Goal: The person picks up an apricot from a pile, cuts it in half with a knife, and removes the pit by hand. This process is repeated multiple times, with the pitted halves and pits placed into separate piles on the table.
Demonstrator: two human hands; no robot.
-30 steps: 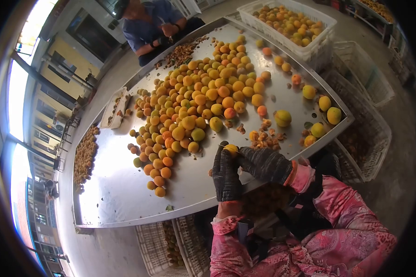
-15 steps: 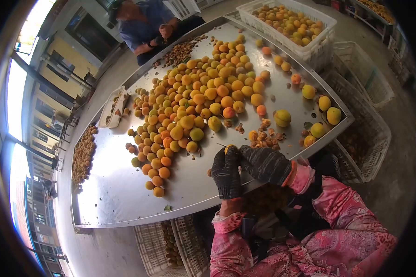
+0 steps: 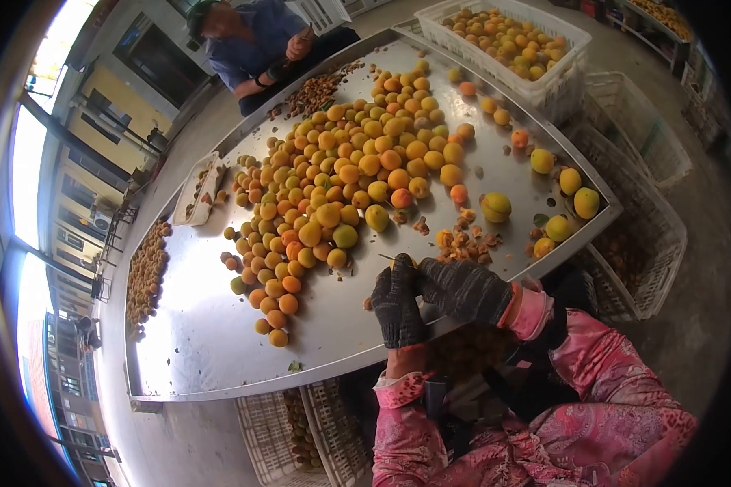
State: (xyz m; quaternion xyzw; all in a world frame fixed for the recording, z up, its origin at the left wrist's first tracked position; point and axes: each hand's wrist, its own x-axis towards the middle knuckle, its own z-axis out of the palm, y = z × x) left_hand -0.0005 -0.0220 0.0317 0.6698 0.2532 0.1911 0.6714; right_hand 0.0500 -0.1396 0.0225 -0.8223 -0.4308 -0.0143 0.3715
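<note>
Both my hands wear dark grey knitted gloves and meet close together over the near edge of the metal table. My left hand [image 3: 398, 307] is closed around a yellow apricot [image 3: 415, 264], of which only a small part shows between the gloves. The thin tip of a small knife [image 3: 387, 257] pokes out to the left past the fruit. My right hand [image 3: 468, 290] is closed against the left one, and the knife's handle is hidden inside its fingers. Just beyond lie torn apricot pieces and pits [image 3: 468, 246]. A large heap of apricots [image 3: 349, 173] covers the table's middle.
The raised rim [image 3: 300, 387] of the table runs in front of me. Pits [image 3: 148, 272] lie at the left, near a white tray [image 3: 193, 193]. A crate of apricots [image 3: 573, 58] stands at the far right corner. Across the table sits a person [image 3: 256, 40].
My hands have shifted very slightly, and less of the apricot shows between the gloves. The person opposite has raised a hand a little. The heap has not moved.
</note>
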